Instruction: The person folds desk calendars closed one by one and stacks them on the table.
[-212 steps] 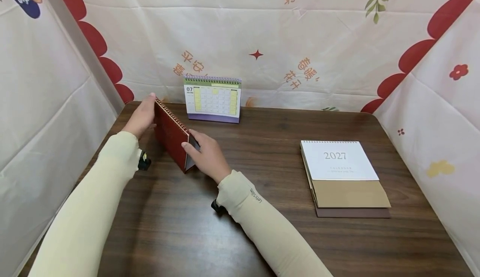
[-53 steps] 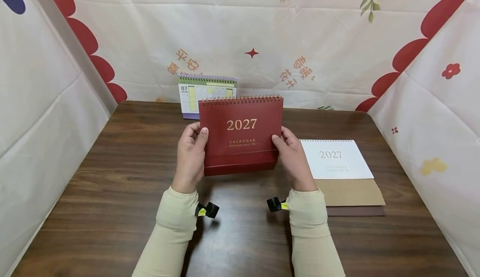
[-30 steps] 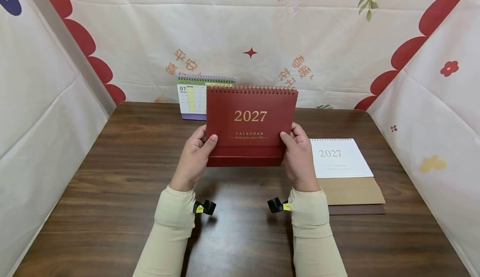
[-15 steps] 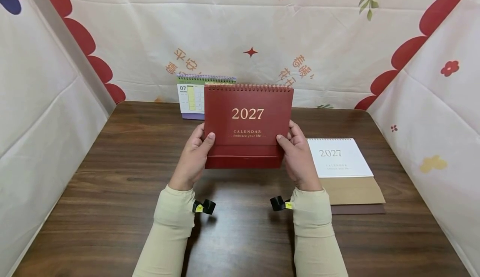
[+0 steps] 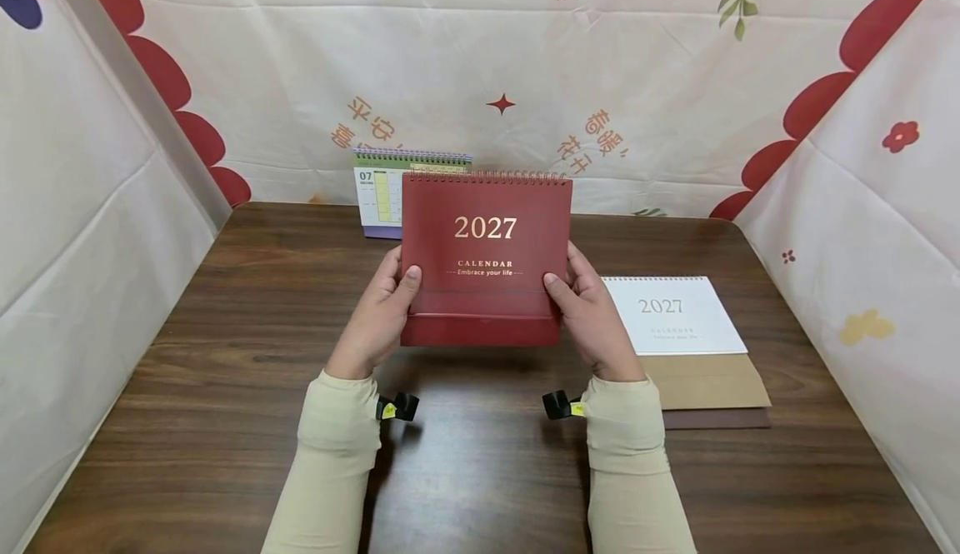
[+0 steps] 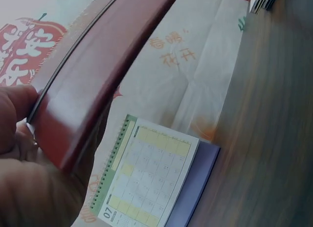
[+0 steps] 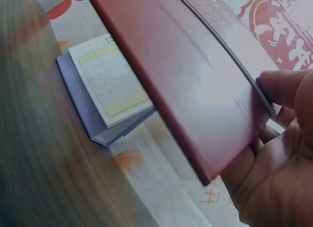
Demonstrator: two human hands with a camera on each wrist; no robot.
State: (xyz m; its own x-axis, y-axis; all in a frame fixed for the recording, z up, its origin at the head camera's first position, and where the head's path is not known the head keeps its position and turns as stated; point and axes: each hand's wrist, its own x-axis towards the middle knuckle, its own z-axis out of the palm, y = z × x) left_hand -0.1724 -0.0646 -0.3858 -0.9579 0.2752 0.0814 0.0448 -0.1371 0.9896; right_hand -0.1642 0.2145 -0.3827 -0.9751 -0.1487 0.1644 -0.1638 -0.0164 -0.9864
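A dark red spiral-bound desk calendar (image 5: 486,246) with gold "2027" lettering is held up over the table, its cover toward the head camera. My left hand (image 5: 378,312) grips its left edge, thumb on the front and fingers behind. At the opposite edge my right hand (image 5: 596,316) holds it the same way. Both wrist views show the red calendar (image 6: 83,80) close up, with each thumb at the cover's side. Behind it stands a desk calendar with a green and purple frame (image 5: 377,200), showing page 07 and partly hidden by the red one.
To the right lies a white "2027" calendar (image 5: 678,316) with a tan and brown base, its left side overlapped by my right hand. The brown wooden table (image 5: 225,354) is enclosed by printed white cloth (image 5: 300,62) at the back and sides.
Earlier the red calendar stood turned sideways at the table's left with both hands on it. It has since been raised to the middle, facing me; lately it shifts slightly left.
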